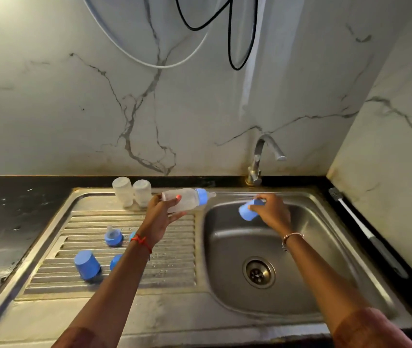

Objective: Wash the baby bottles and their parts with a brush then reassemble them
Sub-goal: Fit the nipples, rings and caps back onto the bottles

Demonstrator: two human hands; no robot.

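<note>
- the sink basin opens wide under the right hand. its drain sits well below that hand, and its left rim runs between the two hands.
- the tap rises at the back edge, just beyond the right hand.
- the ribbed drainboard spreads under and to the left of the left hand. a stretch of ribs shows between the left forearm and the basin rim.
- a brush lies along the dark counter strip, well to the right of the right hand and close to the side wall.
- the left hand reaches forward with its fingers curled round the base end of a baby bottle. it holds the bottle level above the basin's left rim, blue collar and teat pointing at the right hand.
- the right hand hangs over the back of the basin and grips a blue cap. the cap is tilted and near the teat, apart from it.
- three bottles: the held one and two upturned bodies standing side by side just left of the left hand.
- two caps: the held one and a second cap on the ribs left of the left forearm.
- one loose collar with teat sits left of the left wrist.
- two more blue pieces are half hidden by that arm; i cannot tell what they are.
</note>
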